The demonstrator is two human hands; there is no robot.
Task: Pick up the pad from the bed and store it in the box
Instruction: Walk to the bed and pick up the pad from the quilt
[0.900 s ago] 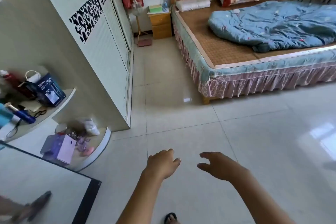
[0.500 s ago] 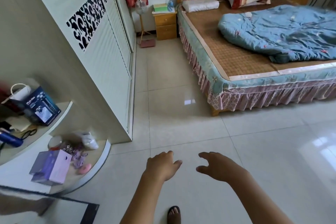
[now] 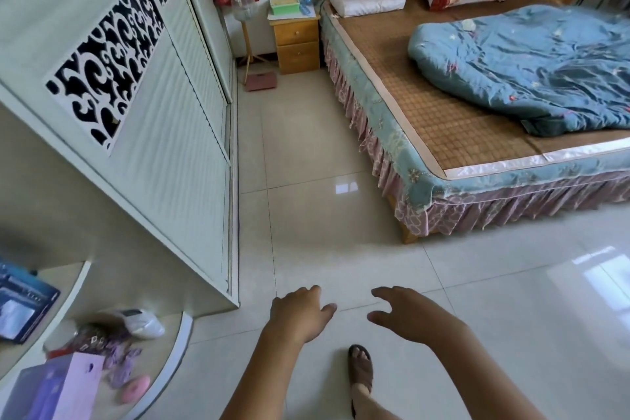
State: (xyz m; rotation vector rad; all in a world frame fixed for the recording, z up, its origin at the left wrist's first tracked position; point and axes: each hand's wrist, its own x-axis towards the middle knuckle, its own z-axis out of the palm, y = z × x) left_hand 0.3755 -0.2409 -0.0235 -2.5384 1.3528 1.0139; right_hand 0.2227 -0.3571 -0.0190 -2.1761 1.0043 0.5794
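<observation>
The bed (image 3: 443,119) has been brought nearer. It lies at one o'clock, nearer the right hand (image 3: 407,314); left hand (image 3: 301,312) likewise spread, empty. Pad not identifiable.

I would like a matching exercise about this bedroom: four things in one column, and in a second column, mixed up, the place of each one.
Things:
1. blue quilt
2. white pillow
3. green box
4. pink scale

Places:
A. on top of the wooden nightstand
B. flat on the floor, in front of the nightstand
C. at the head of the bed, near its left corner
D. bunched on the woven mat, on the right side of the bed

Pairs: 1-D, 2-C, 3-A, 4-B
</observation>
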